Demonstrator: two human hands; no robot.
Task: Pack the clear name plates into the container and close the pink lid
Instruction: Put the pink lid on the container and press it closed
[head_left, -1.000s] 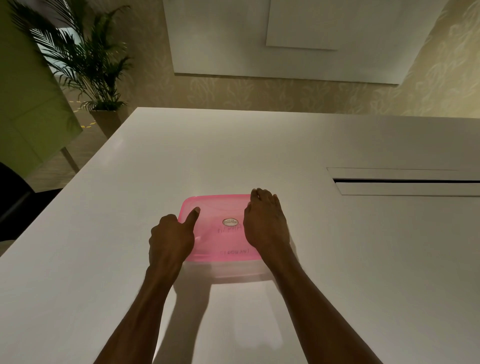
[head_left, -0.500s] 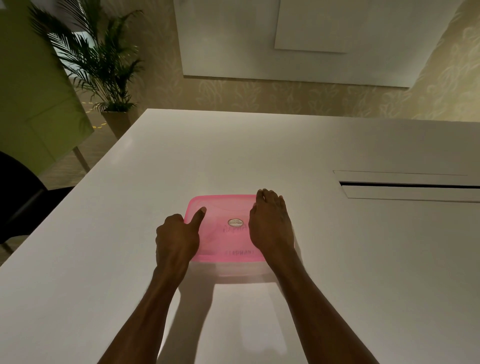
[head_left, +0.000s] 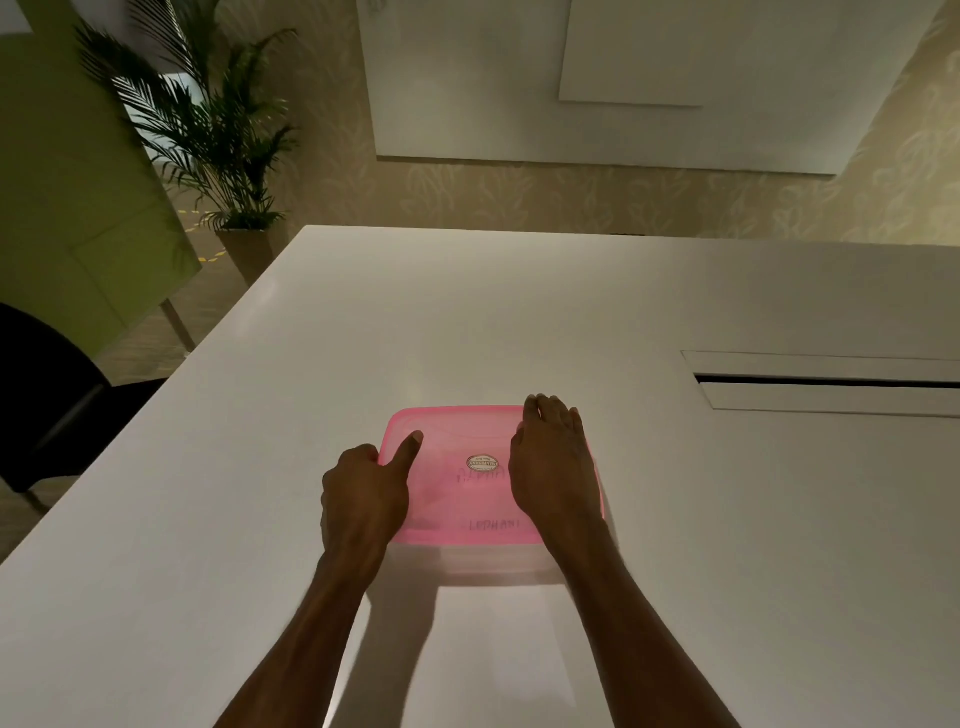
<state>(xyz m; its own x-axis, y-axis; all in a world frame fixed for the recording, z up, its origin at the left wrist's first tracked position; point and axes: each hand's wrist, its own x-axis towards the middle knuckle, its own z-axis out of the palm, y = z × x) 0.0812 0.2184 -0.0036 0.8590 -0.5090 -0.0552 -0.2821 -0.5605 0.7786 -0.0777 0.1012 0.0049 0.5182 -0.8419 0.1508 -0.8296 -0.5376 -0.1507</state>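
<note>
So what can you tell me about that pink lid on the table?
The pink lid is a translucent, rounded rectangle of what looks like plastic, lying flat on a clear container on the white table. An oval sticker sits near its middle, with faint handwriting below. The left hand grips its left edge, thumb on top; the right hand lies flat on its right side.

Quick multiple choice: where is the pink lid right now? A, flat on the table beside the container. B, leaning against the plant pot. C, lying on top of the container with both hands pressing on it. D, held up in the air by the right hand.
C: the lid lies flat on the container, with the left hand at its left edge and the right hand flat on top.
</note>
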